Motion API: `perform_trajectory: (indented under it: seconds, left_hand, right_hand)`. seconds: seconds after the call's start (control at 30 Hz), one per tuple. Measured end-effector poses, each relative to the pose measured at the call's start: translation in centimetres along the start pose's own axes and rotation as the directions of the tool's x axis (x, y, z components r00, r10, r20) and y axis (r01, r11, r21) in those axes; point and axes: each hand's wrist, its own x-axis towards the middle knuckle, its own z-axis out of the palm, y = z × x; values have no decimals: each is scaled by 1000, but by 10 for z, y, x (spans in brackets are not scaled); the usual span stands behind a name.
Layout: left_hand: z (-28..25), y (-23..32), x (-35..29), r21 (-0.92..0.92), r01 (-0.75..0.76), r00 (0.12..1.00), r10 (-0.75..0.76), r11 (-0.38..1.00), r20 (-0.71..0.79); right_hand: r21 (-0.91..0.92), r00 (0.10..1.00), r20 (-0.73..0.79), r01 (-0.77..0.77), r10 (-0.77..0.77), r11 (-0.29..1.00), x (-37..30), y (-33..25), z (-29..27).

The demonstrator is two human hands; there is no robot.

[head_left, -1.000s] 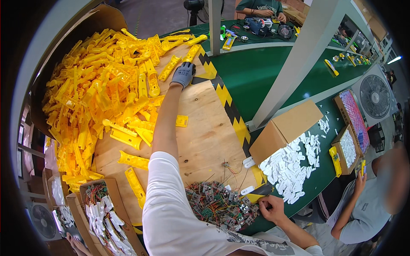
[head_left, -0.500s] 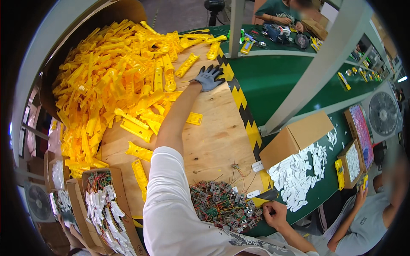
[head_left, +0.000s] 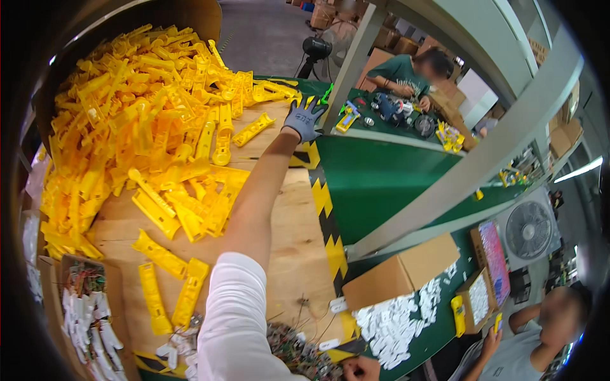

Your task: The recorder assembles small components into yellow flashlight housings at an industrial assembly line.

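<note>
My left hand (head_left: 305, 119), in a grey glove with dark fingertips, reaches to the far edge of the wooden board (head_left: 298, 222). Its fingers are spread over a yellow plastic shell that shows only in part between them; no grip on it is visible. Close by on its left lies another yellow shell (head_left: 253, 129), with a large heap of yellow shells (head_left: 136, 108) beyond. My bare right hand (head_left: 361, 368) is at the bottom edge, partly cut off, fingers curled. Whatever it holds, if anything, is hidden. Beside it is a pile of small wired circuit boards (head_left: 295, 352).
A slanting metal post (head_left: 470, 152) crosses the green conveyor (head_left: 381, 168) on the right. White plastic parts (head_left: 394, 324) spill from a cardboard box (head_left: 375, 279). A box of white parts (head_left: 95, 324) stands lower left. Two people (head_left: 406, 79) (head_left: 540, 340) work on the right.
My left hand has moved farther out, from the bare wood to the shell at the far edge. The view has shifted, and my right hand now shows lower, partly cut off.
</note>
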Motion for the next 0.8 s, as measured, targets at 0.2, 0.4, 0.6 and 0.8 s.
perform_trajectory:
  seconds: [0.2,0.4,0.6,0.8]
  left_hand:
    - [50,-20,13,32,360,876,-349,933,334]
    - [13,-15,-20,196,199,923,-251,960,292]
    - [-90,-74,-108,13,213,599,-141,977,788]
    - [-113,-100,-104,-387,642,407,133,662,904]
  right_hand:
    - [69,998,54,11,-15,998,-7,-3,2]
    - [233,982,162,-134,98,963,-2,-13,-9]
    - [118,996,64,-68,60,991,20,-17,-13]
    - [169,995,95,18,-35,985,32,-26,-24]
